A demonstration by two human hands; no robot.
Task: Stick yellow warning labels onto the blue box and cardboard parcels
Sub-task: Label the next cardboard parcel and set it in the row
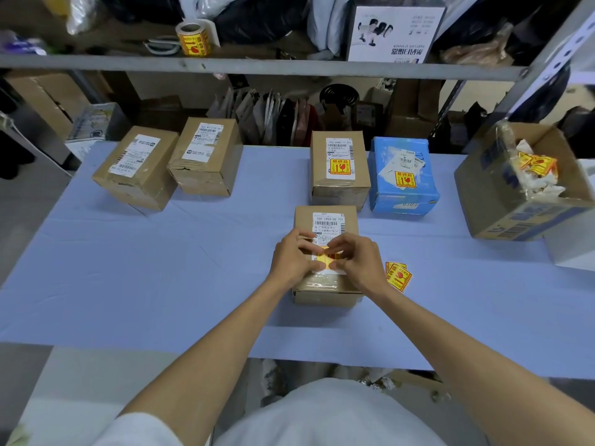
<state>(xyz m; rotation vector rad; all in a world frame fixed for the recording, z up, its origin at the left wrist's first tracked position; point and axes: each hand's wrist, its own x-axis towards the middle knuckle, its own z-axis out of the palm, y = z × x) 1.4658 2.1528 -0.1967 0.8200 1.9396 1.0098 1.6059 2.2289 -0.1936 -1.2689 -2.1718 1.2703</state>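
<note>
Both hands press a yellow label flat atop the nearest parcel.

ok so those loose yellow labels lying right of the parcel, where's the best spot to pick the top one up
Take the top loose label by its near-right corner, coming in from the right with the right hand. The labels lie flat and overlapped on the blue table cover; that corner pokes past the one beneath, so a fingertip grip can probably lift it.
</note>
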